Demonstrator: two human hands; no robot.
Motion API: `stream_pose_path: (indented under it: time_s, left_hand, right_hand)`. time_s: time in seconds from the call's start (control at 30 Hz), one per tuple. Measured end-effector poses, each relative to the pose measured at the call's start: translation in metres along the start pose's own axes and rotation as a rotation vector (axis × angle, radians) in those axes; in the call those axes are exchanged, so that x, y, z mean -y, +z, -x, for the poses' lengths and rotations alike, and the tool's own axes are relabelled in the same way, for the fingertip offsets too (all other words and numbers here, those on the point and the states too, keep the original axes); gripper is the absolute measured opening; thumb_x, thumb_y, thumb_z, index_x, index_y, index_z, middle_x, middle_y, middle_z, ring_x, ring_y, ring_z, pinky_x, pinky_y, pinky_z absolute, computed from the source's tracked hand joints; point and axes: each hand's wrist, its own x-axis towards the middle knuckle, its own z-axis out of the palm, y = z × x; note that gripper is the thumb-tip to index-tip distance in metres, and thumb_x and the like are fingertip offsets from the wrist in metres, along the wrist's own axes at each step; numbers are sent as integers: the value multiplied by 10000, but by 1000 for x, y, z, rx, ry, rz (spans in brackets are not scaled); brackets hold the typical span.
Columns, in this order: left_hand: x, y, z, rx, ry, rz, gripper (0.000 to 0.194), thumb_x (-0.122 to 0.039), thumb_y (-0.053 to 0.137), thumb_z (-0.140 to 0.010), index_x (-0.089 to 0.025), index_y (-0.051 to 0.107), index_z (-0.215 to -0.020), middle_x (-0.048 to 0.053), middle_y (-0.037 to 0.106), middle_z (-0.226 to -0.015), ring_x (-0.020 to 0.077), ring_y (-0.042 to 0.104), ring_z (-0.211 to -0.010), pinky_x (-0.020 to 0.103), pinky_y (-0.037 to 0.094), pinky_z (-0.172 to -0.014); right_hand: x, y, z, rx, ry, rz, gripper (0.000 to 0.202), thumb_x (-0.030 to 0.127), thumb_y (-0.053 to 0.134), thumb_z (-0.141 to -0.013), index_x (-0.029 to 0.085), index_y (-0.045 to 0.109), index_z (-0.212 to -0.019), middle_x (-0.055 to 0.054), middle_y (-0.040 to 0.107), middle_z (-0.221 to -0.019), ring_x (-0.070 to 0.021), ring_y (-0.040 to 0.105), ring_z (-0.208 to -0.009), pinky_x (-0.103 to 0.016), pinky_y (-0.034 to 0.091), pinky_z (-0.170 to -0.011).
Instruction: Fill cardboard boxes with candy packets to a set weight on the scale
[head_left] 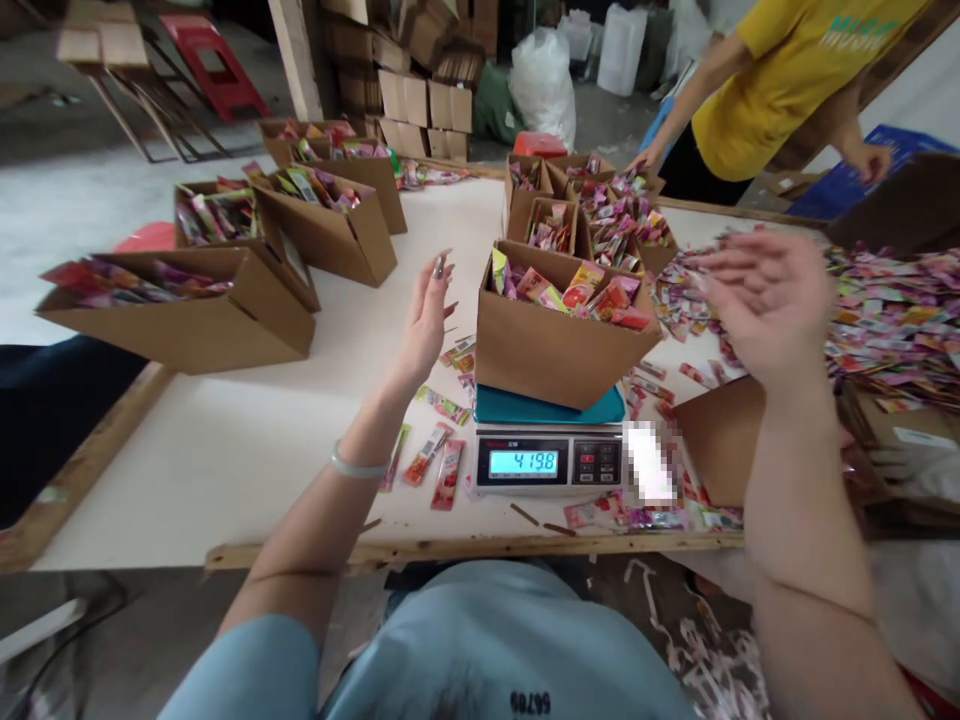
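Note:
A cardboard box packed with small colourful sachets stands on the teal pan of a digital scale. The lit display seems to read 419.8. To the left of that box, my left hand is raised with its fingers apart and nothing in it; a pale bangle circles the wrist. My right hand hovers to the right of the box, slightly blurred, its fingers stretched toward the box and nothing visible in them. Neither hand touches the box.
Several filled boxes line the table's left side, and others stand behind the scale. A sachet heap covers the right side. Loose sachets lie beside the scale. Across the table, a person in a yellow shirt reaches toward the boxes.

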Motion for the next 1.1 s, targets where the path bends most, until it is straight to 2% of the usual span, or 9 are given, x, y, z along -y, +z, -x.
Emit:
stream_pose_path:
  time_s: [0.1, 0.2, 0.3, 0.47, 0.63, 0.73, 0.8, 0.93, 1.1]
  left_hand:
    - [-10, 13, -8, 27, 84, -4, 707, -798, 488, -971, -362, 528, -1525, 83, 472, -1705, 334, 350, -1644, 522, 357, -1318]
    - [-8, 26, -12, 68, 148, -13, 754, -748, 550, -972, -333, 443, -1592, 104, 391, -1754, 313, 314, -1663, 492, 258, -1366]
    - [2, 31, -6, 133, 144, -11, 719, -688, 512, -1014, -332, 392, -1627, 110, 354, -1774, 293, 309, -1665, 487, 198, -1382]
    - [9, 28, 6, 114, 219, -36, 706, -653, 523, -1024, -341, 367, -1638, 91, 288, -1804, 307, 270, -1677, 501, 178, -1386]
    - [10, 32, 3, 124, 217, -6, 703, -650, 503, -1033, -320, 360, -1637, 107, 299, -1795, 300, 290, -1669, 485, 205, -1380]
    - [12, 34, 4, 118, 204, 12, 680, -650, 487, -1039, -340, 367, -1632, 92, 297, -1799, 294, 298, -1666, 479, 207, -1379]
    - [11, 33, 7, 99, 208, 5, 698, -673, 508, -1024, -356, 367, -1630, 82, 294, -1802, 299, 289, -1669, 486, 207, -1378]
    - [7, 31, 8, 54, 228, -23, 782, -734, 566, -972, -347, 376, -1625, 97, 300, -1797, 322, 284, -1670, 499, 208, -1375]
    - [4, 33, 8, 33, 207, -6, 766, -742, 590, -957, -373, 410, -1604, 65, 297, -1800, 325, 271, -1676, 497, 229, -1369]
  right_hand:
    - [36, 26, -49, 447, 16, 109, 507, 454, 819, -831, 250, 655, -1265, -107, 750, -1167, -243, 741, -968, -405, 631, -847]
    - [54, 72, -72, 911, 38, 356, 584, 367, 836, -782, 231, 669, -1325, -105, 749, -1220, -253, 728, -950, -376, 595, -800]
    - [58, 108, -73, 1108, -63, 584, 510, 246, 786, -795, 211, 674, -1291, -115, 764, -1182, -261, 716, -973, -326, 525, -771]
    - [54, 104, -71, 977, -95, 508, 190, 279, 651, -924, 197, 695, -1089, -83, 769, -1073, -233, 705, -936, -309, 485, -791]
    - [50, 108, -61, 1059, -10, 461, 586, 221, 764, -806, 199, 624, -1374, -118, 750, -1263, -265, 716, -1043, -314, 519, -825]
    - [46, 116, -54, 1025, -54, 389, 328, 189, 698, -856, 198, 714, -1184, -100, 772, -1199, -256, 722, -1054, -323, 527, -880]
    - [42, 113, -58, 905, -72, 293, 159, 247, 708, -879, 194, 746, -1024, -72, 788, -1074, -239, 724, -1005, -330, 534, -895]
    - [35, 98, -69, 636, -55, 149, 230, 415, 806, -831, 190, 782, -876, -55, 783, -936, -223, 716, -923, -358, 550, -892]
    - [36, 86, -72, 651, -2, 46, 214, 433, 824, -824, 219, 812, -837, -40, 765, -855, -201, 697, -832, -370, 573, -839]
